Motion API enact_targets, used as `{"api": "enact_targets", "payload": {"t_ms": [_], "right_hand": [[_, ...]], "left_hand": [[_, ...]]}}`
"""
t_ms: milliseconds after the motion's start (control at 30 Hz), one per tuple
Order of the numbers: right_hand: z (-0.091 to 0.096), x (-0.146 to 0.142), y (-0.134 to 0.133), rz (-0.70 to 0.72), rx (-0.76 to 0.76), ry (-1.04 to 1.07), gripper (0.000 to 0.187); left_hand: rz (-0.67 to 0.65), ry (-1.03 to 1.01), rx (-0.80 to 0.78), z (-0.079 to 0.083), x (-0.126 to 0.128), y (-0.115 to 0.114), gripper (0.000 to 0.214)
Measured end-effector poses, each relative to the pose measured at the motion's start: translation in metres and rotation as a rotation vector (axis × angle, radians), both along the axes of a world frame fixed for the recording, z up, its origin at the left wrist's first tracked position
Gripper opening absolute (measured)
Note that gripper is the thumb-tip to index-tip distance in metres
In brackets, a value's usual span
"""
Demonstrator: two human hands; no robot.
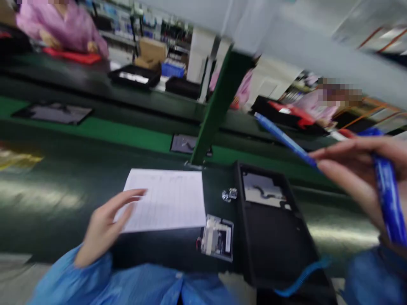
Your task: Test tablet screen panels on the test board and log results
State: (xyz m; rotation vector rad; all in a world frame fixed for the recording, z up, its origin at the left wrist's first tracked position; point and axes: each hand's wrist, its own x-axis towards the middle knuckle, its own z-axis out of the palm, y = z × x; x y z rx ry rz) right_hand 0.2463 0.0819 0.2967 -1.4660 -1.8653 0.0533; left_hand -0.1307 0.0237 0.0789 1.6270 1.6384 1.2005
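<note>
My left hand (106, 222) lies flat with fingers stretched out on the left part of a white printed sheet (171, 199) on the dark green bench. My right hand (352, 169) is raised at the right, its fingers pinched round a blue pen (282, 137) that points up and left. A blue strap (388, 199) hangs across that wrist. Below the sheet's right corner lies a small circuit module (218, 237). A black tray (276, 224) with a flat part in its upper end sits to the right of it.
A small shiny metal piece (229, 194) lies between the sheet and the tray. A green post (219, 106) rises behind the sheet. A green conveyor belt (104, 131) carries dark trays. People in pink coats work at the far side. A blue coiled cord (302, 275) trails near the tray.
</note>
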Motion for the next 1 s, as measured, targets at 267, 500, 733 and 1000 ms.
{"api": "enact_targets", "payload": {"t_ms": [267, 500, 733, 1000], "right_hand": [[-0.173, -0.099, -0.098, 0.246, -0.495, 0.294, 0.010], [-0.228, -0.124, -0.126, 0.136, -0.233, 0.056, 0.024], [-0.258, -0.123, -0.107, 0.363, -0.293, -0.277, 0.046], [-0.262, -0.121, -0.105, 0.429, -0.367, -0.192, 0.053]], "left_hand": [[-0.887, -1.118, -0.246, -0.038, 0.097, -0.033, 0.051], [-0.502, -1.334, -0.405, -0.051, 0.068, -0.046, 0.039], [-1.196, -0.849, -0.517, -0.048, 0.054, -0.044, 0.037], [-1.160, -0.800, -0.555, -0.050, 0.063, -0.042, 0.032]]}}
